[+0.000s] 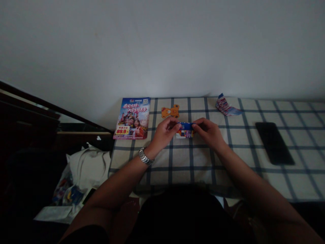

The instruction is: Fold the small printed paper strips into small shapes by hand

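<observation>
Between my two hands is a small piece of folded, colourful printed paper (186, 130), blue along its top with a white and multicoloured lower part. My left hand (167, 130), with a metal watch (146, 157) on its wrist, pinches the paper's left edge. At its right edge, my right hand (207, 130) grips it between thumb and fingers. Just behind my left hand lies a flat orange bear cutout (170, 111). Left of it, a printed flyer (132, 118), perhaps a stack of them, rests flat on the checked cloth (195, 159).
A creased paper piece (226, 106) lies at the back, right of my hands. Further right is a black phone (274, 143). The white wall (177, 47) rises behind the table. A white bag (88, 166) and other items sit low at the left, beside dark wooden furniture (27, 118).
</observation>
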